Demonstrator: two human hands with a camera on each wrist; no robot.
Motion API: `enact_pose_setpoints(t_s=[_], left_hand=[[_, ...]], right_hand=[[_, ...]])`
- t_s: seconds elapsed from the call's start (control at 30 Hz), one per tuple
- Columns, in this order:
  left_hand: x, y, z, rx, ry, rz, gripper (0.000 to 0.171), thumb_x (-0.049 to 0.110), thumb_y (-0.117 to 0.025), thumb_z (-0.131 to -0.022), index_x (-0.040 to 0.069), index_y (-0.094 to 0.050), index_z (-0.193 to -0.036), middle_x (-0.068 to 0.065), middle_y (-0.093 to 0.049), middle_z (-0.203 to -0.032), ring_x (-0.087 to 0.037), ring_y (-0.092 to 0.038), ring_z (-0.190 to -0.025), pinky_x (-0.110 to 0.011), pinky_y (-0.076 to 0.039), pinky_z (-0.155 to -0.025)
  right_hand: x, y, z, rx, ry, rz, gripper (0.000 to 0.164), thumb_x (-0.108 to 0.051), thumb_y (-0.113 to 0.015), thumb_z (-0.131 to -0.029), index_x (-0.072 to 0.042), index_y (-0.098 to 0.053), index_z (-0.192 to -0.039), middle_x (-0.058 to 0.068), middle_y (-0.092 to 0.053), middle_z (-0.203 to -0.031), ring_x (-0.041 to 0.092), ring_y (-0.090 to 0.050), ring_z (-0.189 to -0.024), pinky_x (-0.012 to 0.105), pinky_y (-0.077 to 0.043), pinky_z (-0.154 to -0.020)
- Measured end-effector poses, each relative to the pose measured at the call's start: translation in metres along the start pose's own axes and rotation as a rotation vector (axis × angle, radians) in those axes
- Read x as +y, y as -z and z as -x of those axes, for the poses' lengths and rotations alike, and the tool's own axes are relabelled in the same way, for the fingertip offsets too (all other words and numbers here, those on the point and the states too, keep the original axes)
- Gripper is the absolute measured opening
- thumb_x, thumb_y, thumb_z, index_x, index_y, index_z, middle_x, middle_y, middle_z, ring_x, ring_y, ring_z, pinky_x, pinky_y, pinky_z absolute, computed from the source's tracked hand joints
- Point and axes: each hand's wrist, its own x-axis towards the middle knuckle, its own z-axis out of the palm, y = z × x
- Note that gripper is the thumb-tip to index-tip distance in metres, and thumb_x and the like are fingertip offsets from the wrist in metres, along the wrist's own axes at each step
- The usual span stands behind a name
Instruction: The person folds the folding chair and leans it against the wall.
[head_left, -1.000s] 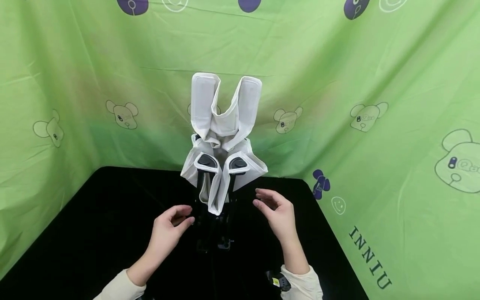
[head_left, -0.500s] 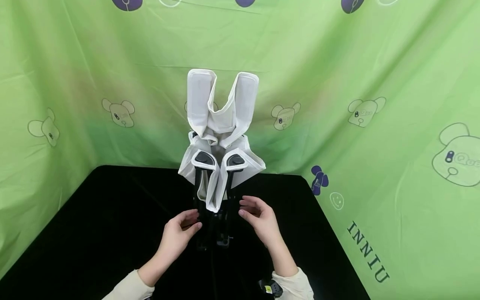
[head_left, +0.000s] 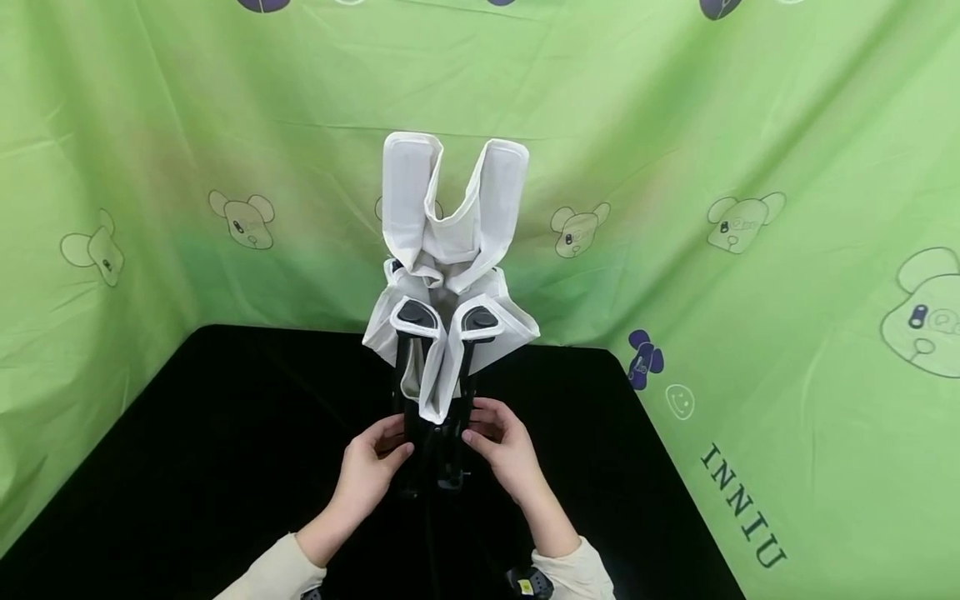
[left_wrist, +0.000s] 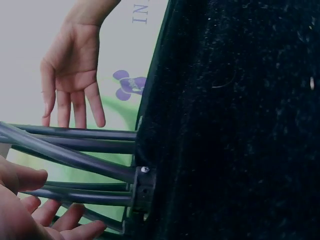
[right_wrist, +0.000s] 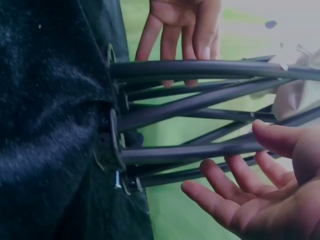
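Note:
A folded camp chair (head_left: 453, 237) stands upright on the black cloth, white fabric bunched above and black tubes (right_wrist: 190, 151) crossing below. My left hand (head_left: 363, 475) is at the left side of its lower tubes, thumb and fingers spread around them. On the opposite side, my right hand (head_left: 510, 458) has its thumb right at a tube and its fingers loosely bent. Both hands lie below the hanging fabric, neither closed tightly. Dark joint brackets (left_wrist: 143, 192) join the tubes near the cloth. In the head view the fingertips partly disappear behind the tubes.
A black velvety cloth (head_left: 225, 467) covers the table. Green curtains (head_left: 300, 100) printed with bear faces hang behind and at both sides. A dark wrist device (head_left: 531, 582) sits at the right cream sleeve (head_left: 577, 571).
Both hands have moved inward, from apart on either side to right at the chair's black tubes. The chair stays in place; the head view has shifted slightly.

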Motion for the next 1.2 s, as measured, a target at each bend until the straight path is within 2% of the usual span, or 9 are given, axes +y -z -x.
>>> enact_pose_setpoints(t_s=[0.2, 0.4, 0.53, 0.63, 0.8, 0.97, 1.07, 1.2], left_hand=[[-0.005, -0.004, -0.002, 0.009, 0.005, 0.035, 0.040, -0.003, -0.076, -0.089, 0.002, -0.068, -0.127, -0.014, -0.075, -0.115, -0.028, -0.074, -0.103, -0.029, -0.059, -0.086], [-0.011, -0.009, -0.008, 0.000, 0.018, 0.103, 0.039, -0.007, -0.073, -0.089, 0.001, -0.067, -0.127, -0.017, -0.075, -0.114, -0.031, -0.074, -0.102, -0.026, -0.059, -0.084], [-0.014, -0.011, -0.010, -0.008, 0.020, 0.128, 0.038, -0.011, -0.070, -0.089, 0.000, -0.067, -0.126, -0.021, -0.074, -0.114, -0.033, -0.074, -0.102, -0.024, -0.059, -0.083], [-0.014, -0.010, -0.009, -0.019, 0.013, 0.129, 0.036, -0.012, -0.068, -0.091, 0.001, -0.068, -0.125, -0.022, -0.073, -0.114, -0.032, -0.074, -0.101, -0.022, -0.059, -0.083], [-0.012, -0.009, -0.008, -0.031, -0.005, 0.137, 0.033, -0.010, -0.068, -0.091, 0.000, -0.068, -0.123, -0.021, -0.074, -0.113, -0.032, -0.074, -0.098, -0.021, -0.059, -0.081], [-0.009, -0.011, -0.007, -0.016, 0.015, 0.106, 0.033, -0.012, -0.069, -0.090, -0.001, -0.068, -0.121, -0.021, -0.074, -0.110, -0.034, -0.074, -0.097, -0.020, -0.058, -0.078], [-0.007, -0.011, -0.007, -0.011, 0.028, 0.075, 0.034, -0.013, -0.069, -0.088, -0.001, -0.068, -0.120, -0.020, -0.075, -0.109, -0.033, -0.074, -0.097, -0.025, -0.059, -0.080], [-0.012, -0.009, -0.008, -0.024, 0.004, 0.079, 0.033, -0.012, -0.071, -0.088, 0.000, -0.069, -0.119, -0.017, -0.076, -0.107, -0.029, -0.074, -0.095, -0.028, -0.061, -0.081]], right_hand=[[0.005, -0.009, -0.002, 0.010, -0.001, -0.005, 0.049, 0.002, -0.074, -0.090, -0.011, -0.059, -0.135, 0.014, -0.070, -0.120, 0.032, -0.068, -0.110, 0.026, -0.056, -0.088], [0.010, -0.013, -0.004, -0.013, 0.005, -0.053, 0.053, 0.009, -0.065, -0.093, -0.012, -0.052, -0.139, 0.022, -0.067, -0.123, 0.039, -0.068, -0.107, 0.028, -0.060, -0.076], [0.016, -0.017, -0.005, -0.036, 0.003, -0.018, 0.055, 0.011, -0.061, -0.095, -0.015, -0.046, -0.142, 0.022, -0.065, -0.125, 0.041, -0.068, -0.106, 0.027, -0.058, -0.074], [0.018, -0.018, -0.005, -0.041, -0.004, 0.001, 0.056, 0.012, -0.059, -0.096, -0.013, -0.044, -0.143, 0.026, -0.064, -0.125, 0.044, -0.067, -0.106, 0.027, -0.058, -0.073], [0.002, -0.018, -0.002, -0.054, -0.022, 0.020, 0.047, 0.012, -0.059, -0.095, -0.005, -0.047, -0.138, 0.028, -0.066, -0.120, 0.045, -0.068, -0.104, 0.031, -0.060, -0.073], [-0.011, -0.017, 0.002, -0.055, -0.024, 0.020, 0.043, 0.012, -0.061, -0.094, -0.005, -0.052, -0.133, 0.025, -0.068, -0.114, 0.045, -0.070, -0.101, 0.035, -0.061, -0.072], [0.004, -0.019, -0.001, -0.046, -0.026, 0.011, 0.046, 0.013, -0.062, -0.093, -0.007, -0.051, -0.133, 0.024, -0.069, -0.113, 0.046, -0.069, -0.101, 0.038, -0.061, -0.072], [0.024, -0.020, -0.006, -0.044, -0.024, 0.032, 0.047, 0.011, -0.063, -0.093, -0.011, -0.052, -0.134, 0.021, -0.069, -0.114, 0.040, -0.071, -0.101, 0.040, -0.063, -0.073]])
